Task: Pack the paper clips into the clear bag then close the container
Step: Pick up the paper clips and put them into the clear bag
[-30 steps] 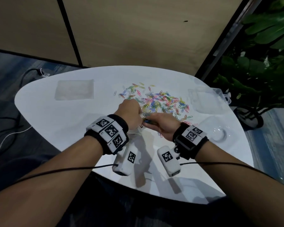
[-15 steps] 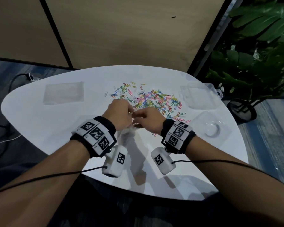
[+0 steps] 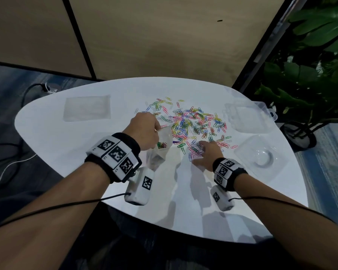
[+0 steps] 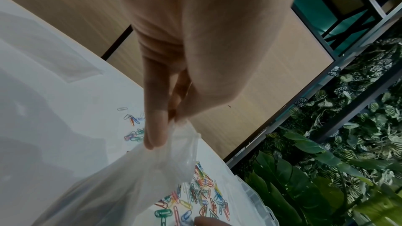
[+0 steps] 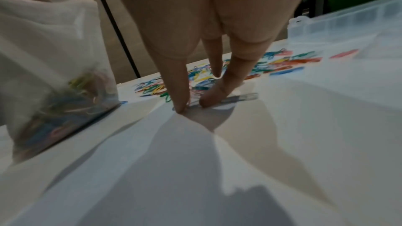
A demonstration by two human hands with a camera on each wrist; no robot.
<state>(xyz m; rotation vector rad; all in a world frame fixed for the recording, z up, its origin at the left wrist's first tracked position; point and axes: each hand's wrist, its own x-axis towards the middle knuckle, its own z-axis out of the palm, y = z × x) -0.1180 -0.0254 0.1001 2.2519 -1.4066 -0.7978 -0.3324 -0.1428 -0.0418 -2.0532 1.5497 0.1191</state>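
Note:
A heap of coloured paper clips (image 3: 193, 123) lies spread over the middle of the white table (image 3: 66, 145). My left hand (image 3: 156, 129) pinches the rim of a clear bag (image 3: 162, 145) between thumb and fingers (image 4: 156, 131) and holds it upright with its mouth open. Some clips lie in the bottom of the bag (image 5: 60, 92). My right hand (image 3: 198, 151) lies to the right of the bag, at the near edge of the heap. Its straight fingers (image 5: 180, 95) touch down on loose clips (image 5: 195, 82) on the table. It holds nothing that I can see.
An open clear plastic container (image 3: 248, 115) stands at the far right, near the table's edge. A clear shallow tray (image 3: 261, 154) lies nearer on the right. A flat clear bag (image 3: 87, 108) lies at the far left. Plants (image 3: 310, 75) stand beyond the right edge.
My right hand has left the mouth of the bag and moved right and down onto the clips on the table. My left hand still holds the bag.

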